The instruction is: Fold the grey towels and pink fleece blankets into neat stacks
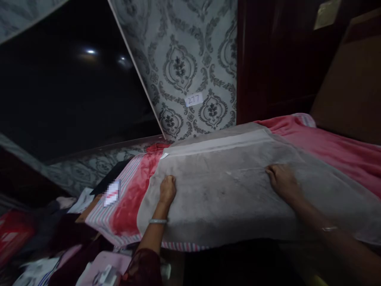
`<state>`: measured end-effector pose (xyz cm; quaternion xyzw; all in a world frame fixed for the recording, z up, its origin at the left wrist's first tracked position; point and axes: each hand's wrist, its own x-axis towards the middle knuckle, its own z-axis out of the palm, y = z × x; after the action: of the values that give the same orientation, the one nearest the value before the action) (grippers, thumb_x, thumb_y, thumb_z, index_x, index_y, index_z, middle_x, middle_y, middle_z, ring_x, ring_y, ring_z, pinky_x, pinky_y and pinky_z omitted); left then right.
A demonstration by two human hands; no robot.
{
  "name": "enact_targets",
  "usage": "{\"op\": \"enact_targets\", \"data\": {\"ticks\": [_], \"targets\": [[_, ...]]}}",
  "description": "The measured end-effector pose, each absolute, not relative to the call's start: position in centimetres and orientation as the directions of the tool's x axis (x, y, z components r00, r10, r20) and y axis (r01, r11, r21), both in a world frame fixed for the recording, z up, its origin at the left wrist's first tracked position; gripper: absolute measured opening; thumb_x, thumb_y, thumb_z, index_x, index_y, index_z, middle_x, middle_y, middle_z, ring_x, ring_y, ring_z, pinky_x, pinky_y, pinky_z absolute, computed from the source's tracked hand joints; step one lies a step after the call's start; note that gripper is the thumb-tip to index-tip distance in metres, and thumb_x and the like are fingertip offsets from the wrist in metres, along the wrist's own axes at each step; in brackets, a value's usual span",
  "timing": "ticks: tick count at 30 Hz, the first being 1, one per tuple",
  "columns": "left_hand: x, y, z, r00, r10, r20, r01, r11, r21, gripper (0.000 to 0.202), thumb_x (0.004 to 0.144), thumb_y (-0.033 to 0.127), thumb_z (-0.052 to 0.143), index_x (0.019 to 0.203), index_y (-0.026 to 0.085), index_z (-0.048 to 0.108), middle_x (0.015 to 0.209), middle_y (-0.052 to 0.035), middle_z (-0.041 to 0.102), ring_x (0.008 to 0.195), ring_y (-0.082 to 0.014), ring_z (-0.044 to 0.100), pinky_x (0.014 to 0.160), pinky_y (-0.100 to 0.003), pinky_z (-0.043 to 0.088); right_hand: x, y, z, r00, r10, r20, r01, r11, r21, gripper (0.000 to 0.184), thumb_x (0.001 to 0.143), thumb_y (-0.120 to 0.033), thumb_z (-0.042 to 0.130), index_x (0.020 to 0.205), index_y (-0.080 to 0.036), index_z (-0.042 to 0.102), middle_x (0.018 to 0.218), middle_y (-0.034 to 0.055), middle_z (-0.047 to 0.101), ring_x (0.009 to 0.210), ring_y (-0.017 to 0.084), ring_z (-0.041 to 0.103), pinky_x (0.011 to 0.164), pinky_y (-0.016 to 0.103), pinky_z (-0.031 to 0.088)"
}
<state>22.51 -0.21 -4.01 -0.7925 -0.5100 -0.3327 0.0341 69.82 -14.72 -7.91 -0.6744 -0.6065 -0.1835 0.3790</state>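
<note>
I see the left hand (168, 188) and right hand (282, 180) each pinching the grey cloth (214, 202), a crease running between their grips, red cloth (127, 202) beyond the left one.

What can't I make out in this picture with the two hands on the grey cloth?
All in the head view:
- Right hand: blurred, so its grip on the grey cloth is unclear.
- Left hand: its own curl hides the fingertips.
- White patch: coarse squares hide its markings.
- Pink blanket: cut off by the right edge.
- Black screen: cut off by the left edge.
</note>
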Motion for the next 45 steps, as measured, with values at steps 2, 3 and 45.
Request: {"op": "enact_targets", "data": {"ticks": [2,3,45], "targets": [[21.6,-0.3,-3.9,0.253,0.803,0.540,0.829,-0.468,0.306,0.017,0.091,0.021,0.042,0.084,0.022,0.057,0.086,-0.0095,0.064,0.088,-0.0235,0.061,0.082,-0.037,0.047,69.8,-14.7,-8.0,0.198,0.681,0.705,0.960,0.010,-0.279,0.025,0.091,-0.033,0.041,0.079,-0.021,0.059,0.080,0.0123,0.065,0.080,0.027,0.057,0.078,0.039,0.043],[21.0,-0.3,-3.7,0.246,0.810,0.532,0.829,-0.460,0.318,0.017,0.092,0.021,0.042,0.086,0.022,0.058,0.089,-0.0095,0.065,0.090,-0.0235,0.061,0.084,-0.037,0.047,69.8,-14.7,-8.1,0.200,0.684,0.701,0.961,0.000,-0.275,0.026,0.092,-0.034,0.040,0.079,-0.021,0.059,0.080,0.0133,0.066,0.080,0.027,0.057,0.078,0.039,0.043],[17.0,1.7,-1.6,0.442,0.735,0.513,0.789,-0.591,0.167,0.021,0.088,0.034,0.049,0.086,0.022,0.066,0.090,-0.0105,0.070,0.090,-0.0267,0.064,0.084,-0.040,0.050,68.7,-13.9,-7.4,0.203,0.673,0.711,0.950,0.041,-0.311,0.025,0.096,-0.030,0.041,0.081,-0.020,0.058,0.082,0.0117,0.062,0.083,0.026,0.055,0.079,0.038,0.043]]}}
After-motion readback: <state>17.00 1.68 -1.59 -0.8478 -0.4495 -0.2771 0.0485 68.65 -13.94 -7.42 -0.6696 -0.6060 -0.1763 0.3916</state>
